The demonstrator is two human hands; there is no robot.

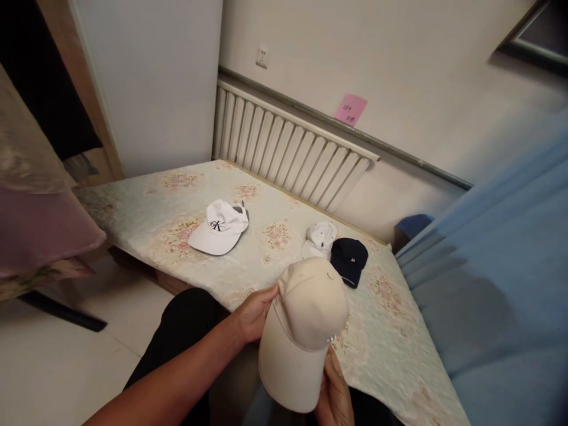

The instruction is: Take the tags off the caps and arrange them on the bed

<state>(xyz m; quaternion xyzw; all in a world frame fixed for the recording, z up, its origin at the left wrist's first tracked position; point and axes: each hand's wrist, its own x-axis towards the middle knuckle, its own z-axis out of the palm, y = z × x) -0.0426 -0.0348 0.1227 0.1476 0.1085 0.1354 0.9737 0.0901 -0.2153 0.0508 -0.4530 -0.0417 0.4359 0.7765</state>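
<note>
A cream baseball cap [310, 307] is held up over my lap, its brim pointing down toward me. My left hand [256, 315] grips its left side, thumb on the outside and the other fingers hidden behind the cap. On the lower right, my right hand [333, 387] pinches the cap's edge near a small shiny metal ornament. Beyond it on the bed lie a white cap [320, 238] with a small dark emblem and a navy cap [349, 260], touching side by side. Farther left rests another white cap [219, 228] with black letters.
The bed [275, 260] has a pale floral cover. Behind it stand a white radiator [288, 148] and a wall with a pink note [351, 109]. A blue curtain [501, 278] hangs at right; draped cloth [44, 219] and a dark bar [66, 310] are at left.
</note>
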